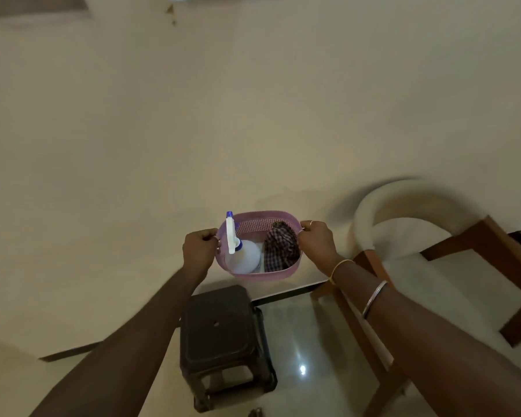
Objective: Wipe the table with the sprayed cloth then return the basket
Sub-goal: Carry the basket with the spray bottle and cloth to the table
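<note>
Fingers (208, 236) of the left hand (199, 251) are curled shut over the left end of the pink basket (262, 275), and those of the right hand (316, 240) are closed the same way over its right end, so the person carries it by both short ends at once. Its long axis runs left to right between the two hands, with neither hand nearer than the other; the grip looks even and the rim roughly level. Inside, a white spray bottle (245, 255) with a blue-tipped trigger head sits in the left half, its nozzle rising above the far rim, and a checked cloth (280, 246) is bunched in the right half, just beside the bottle. The basket is held in the air above the floor near the wall, with a dark plastic stool (220, 329) below and nearer the person, and a wooden chair (403, 230) with a pale cushioned back off to the right. No surface to be wiped can be made out for certain. Since cloth and bottle both lie in the basket, it cannot be told from this whether wiping is yet to begin or already finished; either way the coming move appears to be a two-handed carry, keeping the long axis level so the upright bottle does not tip out.
</note>
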